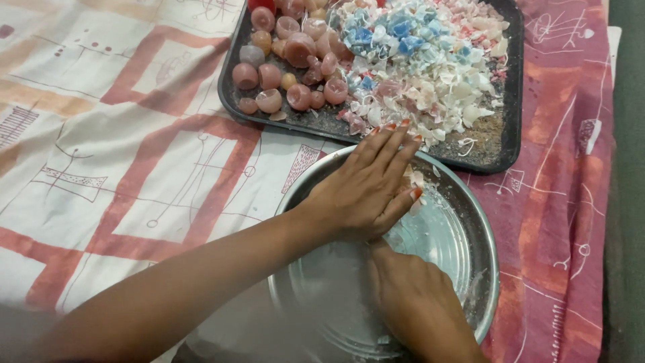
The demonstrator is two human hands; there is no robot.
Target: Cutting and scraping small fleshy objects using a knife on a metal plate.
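My left hand (366,185) lies flat, fingers together, pressing down on top of my right hand (410,296) inside a round steel plate (463,235). Small white chips lie under and beside the fingers at the plate's far side. The right hand's fingers are hidden beneath the left palm, so I cannot see what they hold. Just beyond the plate sits a dark rectangular tray (507,101) with a heap of white, blue and pink broken pieces (423,60) and a cluster of pink and orange rounded lumps (289,60).
Everything rests on a cloth (121,154) printed with white, red and tan blocks. The tray touches the plate's far rim. A dark green strip (628,168) runs along the right edge.
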